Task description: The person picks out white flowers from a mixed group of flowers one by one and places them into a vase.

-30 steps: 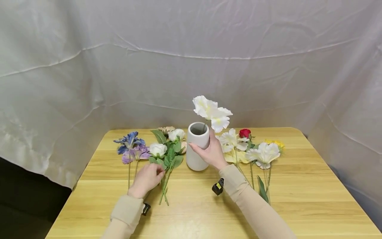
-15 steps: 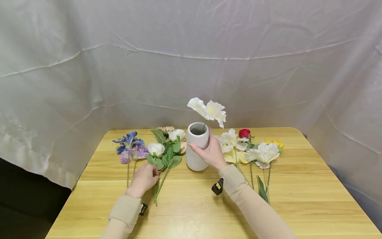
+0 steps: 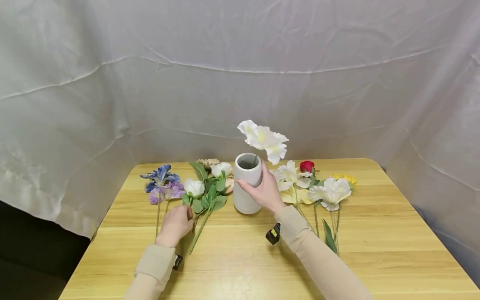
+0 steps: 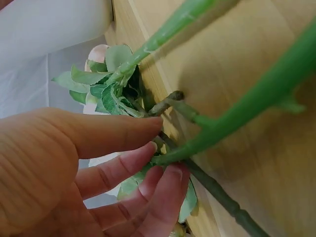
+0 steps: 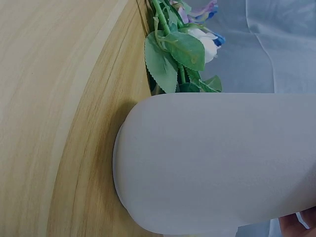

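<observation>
We have a smooth white vase [image 3: 245, 195] upright on the desk [image 3: 258, 271], a ruffled white flower [image 3: 262, 138] leaning from its mouth, and a leafy white rose [image 3: 194, 188] lying to its left.

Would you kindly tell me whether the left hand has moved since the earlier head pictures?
Yes: in the head view, the left hand has shifted leftward, nearer the left edge of the wooden table.

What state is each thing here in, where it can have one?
White vase, upright on the table
White flower in the vase, leaning right
Right hand, gripping the vase
Left hand, curled on a green stem
Blue flower, lying down
Purple flower, lying down
Red rose, lying down
Bright yellow flower, lying down
</observation>
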Action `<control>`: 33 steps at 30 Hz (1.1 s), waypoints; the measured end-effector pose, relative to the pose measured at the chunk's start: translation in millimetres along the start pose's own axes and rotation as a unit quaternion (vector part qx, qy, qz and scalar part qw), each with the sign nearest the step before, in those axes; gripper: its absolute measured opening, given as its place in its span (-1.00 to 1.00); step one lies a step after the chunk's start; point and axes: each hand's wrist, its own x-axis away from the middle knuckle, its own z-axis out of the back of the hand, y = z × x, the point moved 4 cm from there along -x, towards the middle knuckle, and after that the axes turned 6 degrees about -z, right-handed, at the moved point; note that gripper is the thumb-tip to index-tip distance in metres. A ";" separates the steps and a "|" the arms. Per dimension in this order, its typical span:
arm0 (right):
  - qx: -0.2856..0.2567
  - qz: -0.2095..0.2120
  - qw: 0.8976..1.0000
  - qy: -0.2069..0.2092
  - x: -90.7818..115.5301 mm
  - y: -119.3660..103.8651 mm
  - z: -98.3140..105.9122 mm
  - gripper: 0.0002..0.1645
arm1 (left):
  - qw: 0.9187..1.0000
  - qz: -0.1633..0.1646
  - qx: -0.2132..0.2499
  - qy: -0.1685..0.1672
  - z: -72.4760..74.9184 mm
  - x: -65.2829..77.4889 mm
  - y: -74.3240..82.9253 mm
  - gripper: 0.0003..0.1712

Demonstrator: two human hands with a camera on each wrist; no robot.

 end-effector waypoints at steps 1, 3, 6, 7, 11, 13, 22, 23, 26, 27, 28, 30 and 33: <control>0.001 0.001 1.000 0.003 1.1 -4.8 1.1 -0.10 | 1.000 0.000 0.001 -0.001 0.0 -0.5 -0.5 -0.84; 0.001 0.001 1.000 0.009 3.3 -15.0 3.5 -0.12 | 1.000 -0.001 0.009 -0.002 -0.1 -1.6 -1.6 -0.83; 0.005 -0.004 1.000 0.012 5.2 -24.5 5.3 -0.17 | 1.000 -0.004 0.028 0.006 2.5 -2.4 -3.9 -0.79; 0.007 -0.009 1.000 0.012 5.4 -25.7 5.3 -0.20 | 0.999 -0.004 0.035 0.009 3.7 -2.6 -4.8 -0.78; 0.009 -0.018 1.000 0.015 4.4 -22.3 3.8 -0.27 | 0.997 0.010 0.072 0.014 8.7 -3.8 -9.5 -0.70; 0.010 -0.019 1.000 0.019 2.0 -12.4 1.3 -0.26 | 0.995 0.026 0.097 0.010 10.9 -4.1 -12.7 -0.65; 0.014 -0.003 1.000 0.011 -4.3 16.6 -4.2 -0.07 | 0.978 0.103 0.181 -0.006 10.9 -3.9 -28.2 -0.50; 0.013 -0.002 1.000 0.008 -4.3 17.2 -4.0 -0.07 | 0.977 0.109 0.183 -0.012 10.1 -3.6 -29.3 -0.47; 0.002 -0.003 1.000 0.001 -3.8 17.2 -3.7 -0.07 | 0.976 0.117 0.183 -0.031 7.5 -3.2 -31.3 -0.39; -0.001 -0.004 1.000 0.000 -3.7 16.9 -3.6 -0.07 | 0.976 0.118 0.181 -0.037 7.0 -3.1 -31.4 -0.38; -0.004 -0.006 1.000 -0.001 -3.5 16.6 -3.5 -0.06 | 0.975 0.120 0.181 -0.041 6.4 -3.1 -31.6 -0.39; -0.004 -0.010 1.000 0.000 -3.3 16.2 -3.5 -0.05 | 0.976 0.117 0.180 -0.043 6.1 -3.0 -30.7 -0.45; -0.001 -0.012 1.000 0.000 -3.4 16.0 -3.5 -0.04 | 0.977 0.113 0.175 -0.037 6.5 -2.7 -29.2 -0.59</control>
